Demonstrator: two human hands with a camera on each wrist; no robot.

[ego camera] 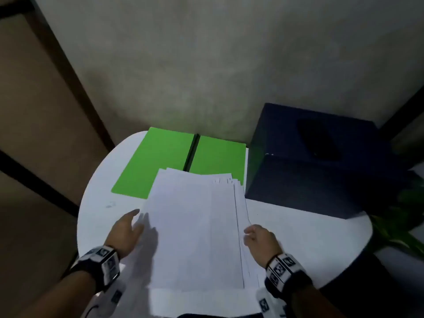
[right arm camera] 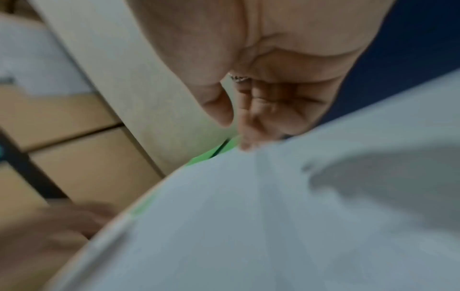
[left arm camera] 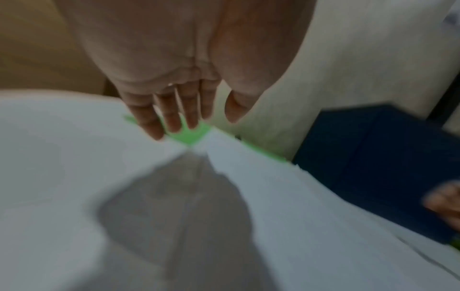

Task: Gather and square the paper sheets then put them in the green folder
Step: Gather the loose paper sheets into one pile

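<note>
Paper sheets [ego camera: 195, 230] lie in a loose white stack in the middle of the round white counter [ego camera: 309, 232], their far edge overlapping the near edge of the green folder [ego camera: 156, 161]. Starting at the left, the left hand [ego camera: 127, 230] sits just beside the stack's left edge, fingers straight and spread a little; the left wrist view shows its palm [left arm camera: 154, 49] bare and the fingers [left arm camera: 149, 122] extended above the counter, so its grip is wide and holds nothing, and whether the fingertips touch the paper cannot be told through the blur. The stack is not squared: at the far right corner several sheet corners fan out in steps, and a thin dark line runs down the right side where the top sheets sit offset from those beneath. The folder lies opened flat beyond the sheets, two bright green panels joined by a dark spine. On the right, the right hand [ego camera: 261, 239] is at the stack's right edge with fingers loosely bent; in the right wrist view the fingertips [right arm camera: 246, 141] meet the paper's edge, with nothing pinched. Farther right, a dark blue box [ego camera: 316, 161] stands on the counter beside the folder.
</note>
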